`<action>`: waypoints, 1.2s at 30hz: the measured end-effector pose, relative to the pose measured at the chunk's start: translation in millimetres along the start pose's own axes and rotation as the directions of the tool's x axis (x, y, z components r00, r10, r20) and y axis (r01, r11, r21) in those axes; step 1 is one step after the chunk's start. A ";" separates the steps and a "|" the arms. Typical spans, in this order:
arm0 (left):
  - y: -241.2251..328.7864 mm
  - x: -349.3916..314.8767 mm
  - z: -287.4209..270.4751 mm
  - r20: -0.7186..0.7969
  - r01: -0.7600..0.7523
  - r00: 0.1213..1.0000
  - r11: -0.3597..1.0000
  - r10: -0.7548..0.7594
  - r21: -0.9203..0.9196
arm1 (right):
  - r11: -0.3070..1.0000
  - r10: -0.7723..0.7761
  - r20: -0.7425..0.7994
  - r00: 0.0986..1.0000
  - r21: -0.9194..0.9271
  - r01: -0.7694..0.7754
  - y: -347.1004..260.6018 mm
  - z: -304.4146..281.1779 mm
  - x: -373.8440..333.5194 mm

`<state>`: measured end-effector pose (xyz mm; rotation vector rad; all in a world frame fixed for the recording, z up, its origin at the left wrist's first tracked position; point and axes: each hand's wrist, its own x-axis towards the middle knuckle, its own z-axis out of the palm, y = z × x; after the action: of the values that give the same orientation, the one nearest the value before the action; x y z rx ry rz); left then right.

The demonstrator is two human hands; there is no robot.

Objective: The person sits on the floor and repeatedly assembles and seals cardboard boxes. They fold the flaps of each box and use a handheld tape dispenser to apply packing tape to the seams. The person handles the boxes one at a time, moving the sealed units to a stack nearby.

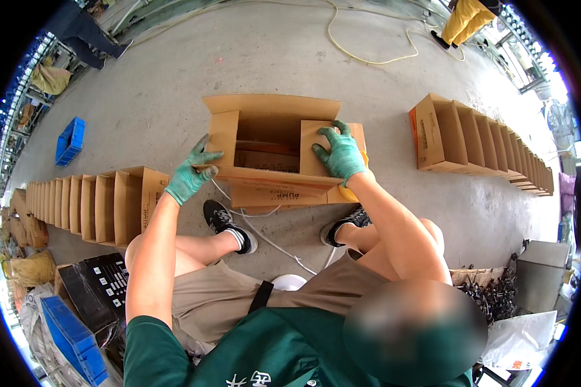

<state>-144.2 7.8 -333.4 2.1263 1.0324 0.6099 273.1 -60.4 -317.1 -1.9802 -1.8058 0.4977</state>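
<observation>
An uncapped cardboard carton (268, 133) sits in front of me between my feet, its far flap raised and side flaps folded inward. Brown cardboard shows down inside it. My left hand (193, 171), in a green glove, touches the carton's near left corner with fingers apart. On the right flap rests my right hand (341, 153), also green-gloved, its fingers spread on the cardboard. Beneath the carton another closed cardboard box (255, 195) shows its near side. Part of a yellow object (347, 193) shows by my right wrist; its kind is hidden.
Rows of open cartons stand on the floor at left (103, 203) and right (471, 138). A blue crate (70, 141) lies far left, another blue crate (74, 335) near left. A white cord (265, 235) runs between my feet. Two other people stand at the far side.
</observation>
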 end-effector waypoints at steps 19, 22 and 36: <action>35.6 30.4 48.0 -0.317 0.217 0.899 0.937 -0.302 -0.275 | 0.807 0.204 0.301 0.931 0.487 -0.334 11.7 -31.6 7.9; 25.4 26.5 50.2 -0.328 0.222 0.917 0.973 -0.229 -0.059 | 0.835 0.176 0.253 0.951 0.474 -0.281 16.7 -14.9 -1.5; 6.2 25.0 58.9 -0.210 0.374 0.850 0.834 -0.484 -0.407 | 0.932 0.003 0.088 0.996 0.361 -0.034 27.4 21.3 -3.1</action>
<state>-88.2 3.2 -364.5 1.4403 1.4063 0.8381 284.9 -64.3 -349.7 -1.7437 -1.6043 0.8676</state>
